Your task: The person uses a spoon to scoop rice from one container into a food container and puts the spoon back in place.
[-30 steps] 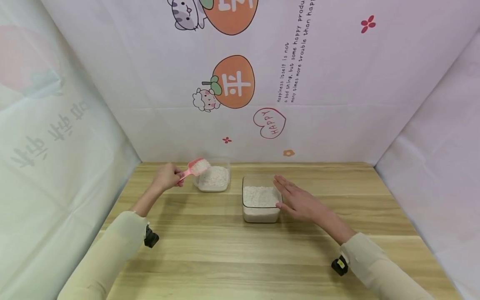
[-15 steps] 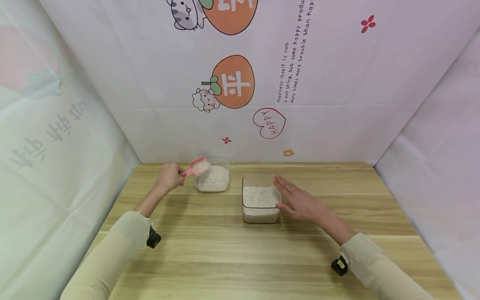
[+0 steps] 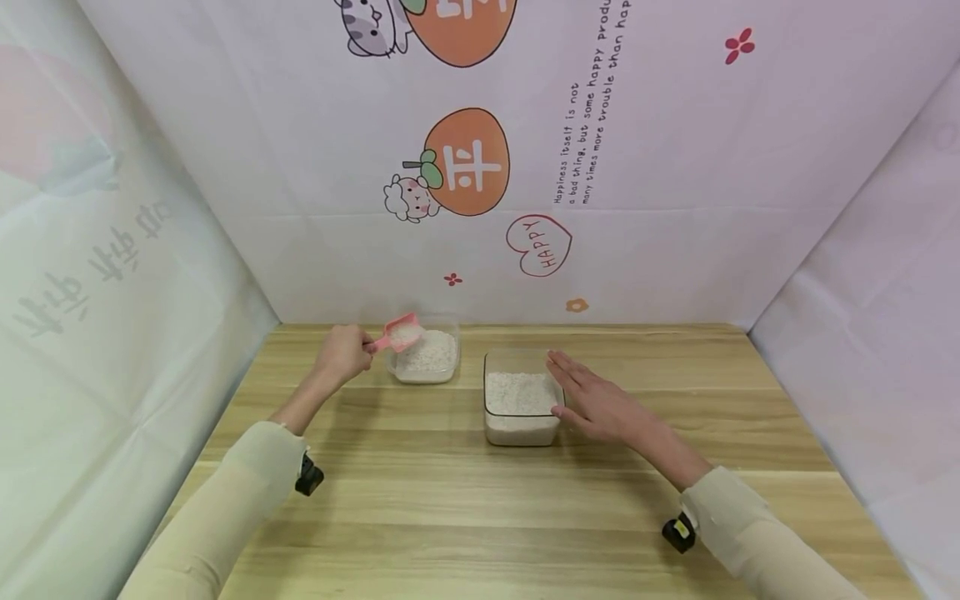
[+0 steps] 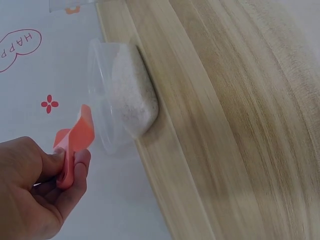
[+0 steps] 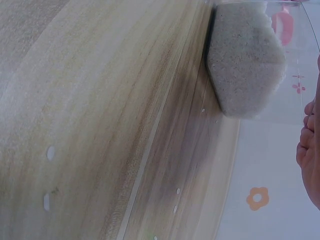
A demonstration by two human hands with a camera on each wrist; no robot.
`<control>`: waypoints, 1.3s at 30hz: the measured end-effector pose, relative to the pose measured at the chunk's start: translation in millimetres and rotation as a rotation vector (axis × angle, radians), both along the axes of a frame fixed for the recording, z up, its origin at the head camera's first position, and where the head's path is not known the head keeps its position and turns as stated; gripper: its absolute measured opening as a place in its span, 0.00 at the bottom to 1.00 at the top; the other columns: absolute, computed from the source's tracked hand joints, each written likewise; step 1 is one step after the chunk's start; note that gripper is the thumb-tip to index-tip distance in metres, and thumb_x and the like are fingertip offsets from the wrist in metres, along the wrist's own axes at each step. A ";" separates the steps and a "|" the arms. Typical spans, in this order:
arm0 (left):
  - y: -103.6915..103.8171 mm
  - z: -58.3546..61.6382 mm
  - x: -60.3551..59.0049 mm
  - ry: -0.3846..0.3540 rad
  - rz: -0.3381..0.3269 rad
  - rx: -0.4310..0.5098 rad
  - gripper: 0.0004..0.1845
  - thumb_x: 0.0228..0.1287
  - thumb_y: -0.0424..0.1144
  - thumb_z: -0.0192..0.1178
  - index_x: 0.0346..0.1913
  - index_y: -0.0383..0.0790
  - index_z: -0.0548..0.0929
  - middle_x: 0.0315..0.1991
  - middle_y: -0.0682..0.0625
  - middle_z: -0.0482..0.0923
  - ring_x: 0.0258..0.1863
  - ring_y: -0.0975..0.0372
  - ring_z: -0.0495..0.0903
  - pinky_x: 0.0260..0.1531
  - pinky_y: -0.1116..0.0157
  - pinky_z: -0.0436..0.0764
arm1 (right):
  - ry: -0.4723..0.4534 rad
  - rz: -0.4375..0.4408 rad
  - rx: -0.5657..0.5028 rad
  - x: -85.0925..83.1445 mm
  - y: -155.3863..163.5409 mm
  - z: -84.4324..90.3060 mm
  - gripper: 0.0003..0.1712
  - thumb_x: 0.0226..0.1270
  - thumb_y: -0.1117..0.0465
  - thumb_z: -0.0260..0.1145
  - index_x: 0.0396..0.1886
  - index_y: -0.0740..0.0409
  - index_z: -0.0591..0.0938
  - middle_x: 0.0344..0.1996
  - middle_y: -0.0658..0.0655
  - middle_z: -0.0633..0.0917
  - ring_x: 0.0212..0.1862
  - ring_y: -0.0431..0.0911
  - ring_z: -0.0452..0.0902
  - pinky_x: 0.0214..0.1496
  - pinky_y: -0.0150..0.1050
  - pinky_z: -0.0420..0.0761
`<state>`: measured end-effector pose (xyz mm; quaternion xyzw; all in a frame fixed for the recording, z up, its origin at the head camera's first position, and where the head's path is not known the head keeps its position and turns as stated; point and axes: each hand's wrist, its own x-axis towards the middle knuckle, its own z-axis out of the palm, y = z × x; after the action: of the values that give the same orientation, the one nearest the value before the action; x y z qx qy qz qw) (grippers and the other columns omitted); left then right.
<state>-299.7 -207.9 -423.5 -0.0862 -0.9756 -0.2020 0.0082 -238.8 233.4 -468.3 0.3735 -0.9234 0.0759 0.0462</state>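
My left hand point(image 3: 345, 354) grips the handle of a pink scoop point(image 3: 402, 333) that carries white rice. The scoop is raised over the left rim of a small clear plastic tub point(image 4: 102, 100), which is part-filled with rice point(image 3: 427, 353). In the left wrist view, thumb and fingers pinch the scoop handle point(image 4: 67, 172). To the right stands a larger clear square container point(image 3: 522, 429) with a dark rim, also holding rice point(image 5: 247, 60). My right hand point(image 3: 596, 402) lies with straight fingers against that container's right side.
A wooden table point(image 3: 465, 517) carries both containers near its back edge. White printed cloth walls point(image 3: 660, 250) rise behind and at both sides. A few loose rice grains point(image 5: 50, 152) lie on the wood.
My left hand has shifted slightly right and back, bringing the scoop a little further over the small tub. The right hand and the larger container keep their places.
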 end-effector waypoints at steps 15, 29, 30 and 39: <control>12.1 -3.4 4.8 0.129 -0.056 -0.128 0.06 0.60 0.28 0.63 0.29 0.33 0.88 0.19 0.47 0.81 0.18 0.61 0.68 0.19 0.67 0.65 | 0.005 0.002 0.004 -0.8 -0.6 -0.7 0.42 0.78 0.45 0.53 0.78 0.67 0.53 0.79 0.64 0.53 0.79 0.57 0.51 0.73 0.53 0.66; 22.1 -2.8 7.9 0.208 -0.108 -0.232 0.05 0.49 0.23 0.63 0.24 0.34 0.84 0.21 0.45 0.82 0.20 0.57 0.73 0.23 0.59 0.76 | 0.022 0.016 -0.037 0.9 -1.9 0.6 0.42 0.77 0.45 0.53 0.77 0.69 0.55 0.78 0.66 0.55 0.78 0.59 0.53 0.72 0.55 0.67; 22.3 -3.9 7.9 0.217 -0.112 -0.252 0.04 0.49 0.23 0.63 0.24 0.34 0.84 0.21 0.44 0.82 0.20 0.56 0.75 0.23 0.58 0.77 | 0.017 0.014 -0.035 0.8 -2.0 1.0 0.42 0.77 0.45 0.53 0.77 0.69 0.55 0.78 0.66 0.55 0.78 0.59 0.52 0.72 0.54 0.67; 24.7 -10.1 10.6 0.294 -0.155 -0.376 0.05 0.48 0.22 0.63 0.26 0.33 0.84 0.21 0.43 0.81 0.19 0.55 0.76 0.21 0.58 0.77 | 0.021 0.014 -0.027 0.0 -1.1 -0.4 0.42 0.78 0.44 0.52 0.78 0.68 0.54 0.79 0.66 0.54 0.78 0.59 0.52 0.72 0.54 0.66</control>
<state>-289.1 -183.2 -433.6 -0.1889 -0.9749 -0.0024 0.1182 -238.8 232.3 -468.7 0.3800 -0.9191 0.0850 0.0604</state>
